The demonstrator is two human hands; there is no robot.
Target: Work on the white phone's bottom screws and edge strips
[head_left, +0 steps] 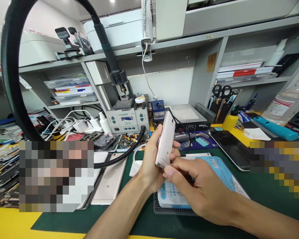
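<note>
My left hand (149, 159) is wrapped round a pale gold smartphone (167, 139), held tilted upright above the mat. The phone's back, with its small MI logo, and one long edge face me. At its lower corner, my right hand (201, 186) pinches a thin, sliver-like tool (165, 162) between thumb and index finger. The tool's tip is at the phone's bottom edge; most of it is hidden by the fingers, so its kind is unclear. Beneath the hands lies a blue and white packet (174, 192) on a dark perforated pad (170, 209).
Another gold phone back (108, 181) lies on the green mat (64, 220) at left. A black hose (121, 157) arches there from a rework station (126, 119). At right are a black-screened phone (230, 149), a yellow bottle (230, 120) and scissors (222, 91) in a holder.
</note>
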